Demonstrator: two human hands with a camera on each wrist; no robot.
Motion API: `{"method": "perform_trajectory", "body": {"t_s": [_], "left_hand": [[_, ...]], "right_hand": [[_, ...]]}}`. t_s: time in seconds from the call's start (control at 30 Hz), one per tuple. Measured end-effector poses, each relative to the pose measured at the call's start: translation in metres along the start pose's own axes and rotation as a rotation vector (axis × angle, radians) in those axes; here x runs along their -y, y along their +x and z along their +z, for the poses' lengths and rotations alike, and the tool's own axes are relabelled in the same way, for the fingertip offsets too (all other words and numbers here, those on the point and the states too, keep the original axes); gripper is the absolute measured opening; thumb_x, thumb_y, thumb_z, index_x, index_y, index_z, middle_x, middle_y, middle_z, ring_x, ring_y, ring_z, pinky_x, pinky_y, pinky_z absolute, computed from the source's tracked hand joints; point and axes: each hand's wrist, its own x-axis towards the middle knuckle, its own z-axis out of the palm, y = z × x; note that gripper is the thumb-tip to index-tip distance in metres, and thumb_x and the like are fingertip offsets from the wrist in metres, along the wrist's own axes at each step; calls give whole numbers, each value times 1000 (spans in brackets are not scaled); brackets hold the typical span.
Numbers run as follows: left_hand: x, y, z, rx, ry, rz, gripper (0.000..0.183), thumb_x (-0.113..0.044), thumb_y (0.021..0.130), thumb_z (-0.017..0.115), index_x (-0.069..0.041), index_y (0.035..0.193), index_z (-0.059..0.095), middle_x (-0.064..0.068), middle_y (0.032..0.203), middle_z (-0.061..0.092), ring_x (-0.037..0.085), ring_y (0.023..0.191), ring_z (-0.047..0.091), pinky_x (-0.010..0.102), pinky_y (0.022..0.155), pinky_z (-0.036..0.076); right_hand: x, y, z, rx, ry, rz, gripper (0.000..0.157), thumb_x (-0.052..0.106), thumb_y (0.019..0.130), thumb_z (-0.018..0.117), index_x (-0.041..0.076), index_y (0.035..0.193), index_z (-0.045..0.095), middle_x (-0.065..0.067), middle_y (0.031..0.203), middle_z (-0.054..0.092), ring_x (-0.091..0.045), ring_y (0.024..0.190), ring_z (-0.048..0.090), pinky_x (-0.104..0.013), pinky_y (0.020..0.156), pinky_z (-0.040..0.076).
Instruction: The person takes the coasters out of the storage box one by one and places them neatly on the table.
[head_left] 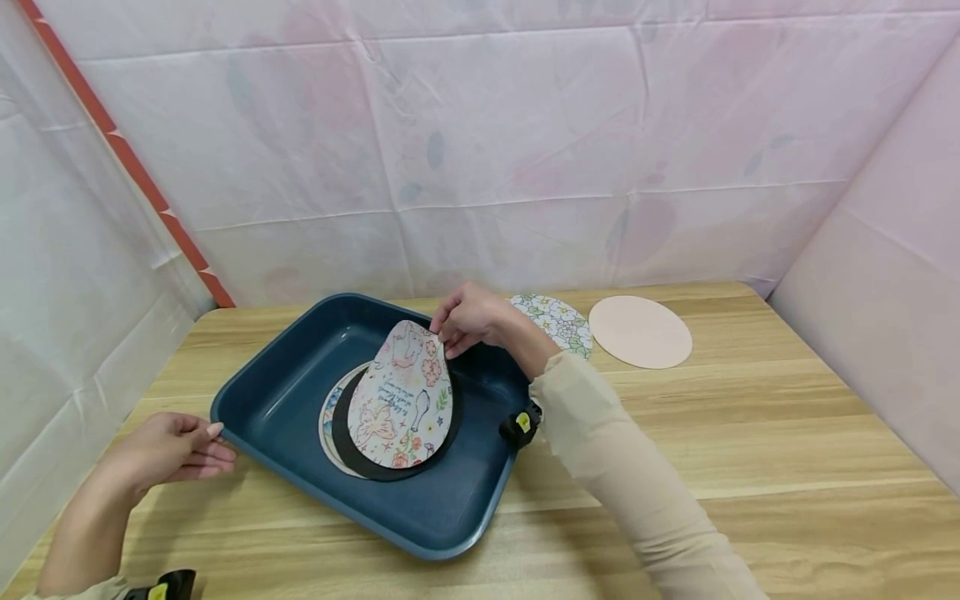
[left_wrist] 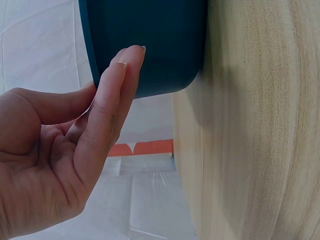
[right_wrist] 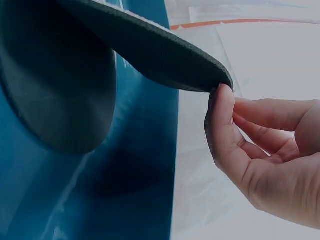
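My right hand [head_left: 476, 315] pinches the edge of a round printed mat [head_left: 401, 400] between thumb and fingers. The mat is white with coloured flower drawings, and its underside is dark foam [right_wrist: 165, 57] in the right wrist view. It slopes up from a black round mat [head_left: 397, 474] inside the blue plastic tub [head_left: 300, 350]. Beneath the black one, a pale-rimmed mat with a blue pattern [head_left: 327, 425] sticks out at the left, mostly hidden. At the tub's near left corner, my left hand [head_left: 168, 450] pinches the rim, thumb on top and fingers against the outer wall [left_wrist: 155, 50].
Behind my right forearm lies a floral round mat [head_left: 558, 321], partly covered. A plain beige round mat [head_left: 641, 332] is beside it on the wooden table [head_left: 750, 467]. Pale cloth walls [head_left: 495, 150] enclose the table at the back and both sides.
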Motion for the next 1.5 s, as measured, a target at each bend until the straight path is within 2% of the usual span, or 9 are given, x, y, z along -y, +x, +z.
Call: {"method": "perform_trajectory", "body": {"t_s": [0.3,0.67,0.8,1.07,1.5], "left_hand": [[-1,0,1,-9,7,-2,31,-5,100,28,20,100,47,16,84,66,21,75,66,34,70,56],[-1,1,1,-14,9,-2,31,-5,100,28,20,100,47,17,84,66,22,75,66,34,70,56],[-1,1,2,-15,10,-6,31,-5,100,28,20,100,47,16,84,65,22,76,66,34,70,56],[0,2,2,-17,6,-1,30,-5,100,28,19,100,46,16,84,66,22,75,66,34,70,56],[-1,3,2,-18,17,-14,31,-5,100,28,20,101,46,16,85,66,21,76,66,33,70,56]], "right_hand": [[-6,-3,-8,-13,-28,18,15,-16,82,50,-12,92,61,-15,75,59,-22,54,58,-35,61,57],[-3,-15,-12,-4,-94,-30,15,-15,82,51,-12,93,61,-17,80,62,-22,56,60,-37,64,57],[-2,-21,-15,-14,-77,-56,15,-15,82,51,-13,93,61,-16,77,60,-21,54,60,-36,62,57],[-6,-32,-25,-20,-48,-99,16,-14,83,50,-14,95,60,-17,83,60,-22,58,60,-36,62,57],[-17,-53,-45,-58,-2,-131,18,-14,83,49,-18,99,58,-14,75,58,-20,59,57,-34,61,57]]}}
